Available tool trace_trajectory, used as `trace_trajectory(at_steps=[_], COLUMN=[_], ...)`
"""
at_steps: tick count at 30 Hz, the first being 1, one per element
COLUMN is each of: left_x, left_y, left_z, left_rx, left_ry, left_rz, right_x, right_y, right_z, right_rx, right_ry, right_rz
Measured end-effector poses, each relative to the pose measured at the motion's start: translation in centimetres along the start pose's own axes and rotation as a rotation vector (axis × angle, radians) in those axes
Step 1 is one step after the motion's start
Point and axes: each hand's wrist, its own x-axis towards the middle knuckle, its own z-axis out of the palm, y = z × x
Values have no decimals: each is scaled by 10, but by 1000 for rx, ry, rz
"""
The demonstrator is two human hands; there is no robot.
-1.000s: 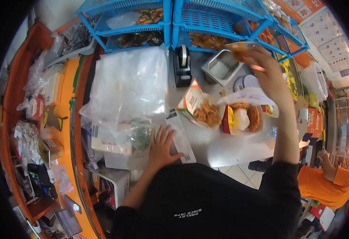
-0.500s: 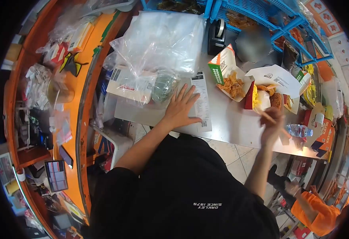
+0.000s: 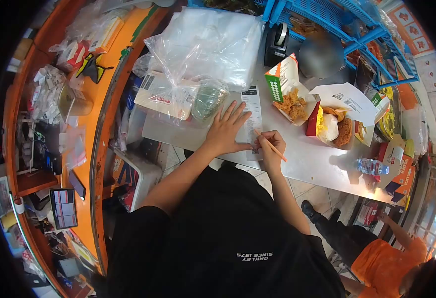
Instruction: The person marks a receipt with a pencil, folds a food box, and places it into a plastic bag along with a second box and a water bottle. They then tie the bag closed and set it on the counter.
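Observation:
A long printed receipt point(image 3: 252, 111) lies on the metal table. My left hand point(image 3: 226, 130) is spread flat along the receipt's left side, thumb reaching over its lower part. In a writing grip, my right hand point(image 3: 271, 146) holds a slim orange pen point(image 3: 277, 151), its tip over the paper. Left of the receipt, a clear plastic bag wraps a white box point(image 3: 166, 97) and a green-looking container point(image 3: 209, 104). To the right stand a carton of fried chicken point(image 3: 293, 104) and an open box point(image 3: 338, 124) with yellow rice, chicken and a white item.
A stack of clear plastic bags point(image 3: 215, 42) and a black tape dispenser point(image 3: 276, 44) sit at the back, near blue crates point(image 3: 322, 20). A water bottle point(image 3: 371, 167) lies at the right. An orange counter point(image 3: 96, 134) runs along the left. A person in orange point(image 3: 387, 260) is at lower right.
My right hand has moved left with the pen, from near the open food box to the receipt. My left hand stays flat. The person in orange has shifted position.

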Motion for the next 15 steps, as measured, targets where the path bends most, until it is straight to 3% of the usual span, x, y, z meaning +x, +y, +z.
trace_trajectory(at_steps=[15], left_x=[0], left_y=[2], left_z=[0], left_rx=[-9], left_ry=[60], left_rz=[21], right_x=[-2], right_y=[8], right_z=[3], right_rx=[-67], right_ry=[45], right_rz=[-91])
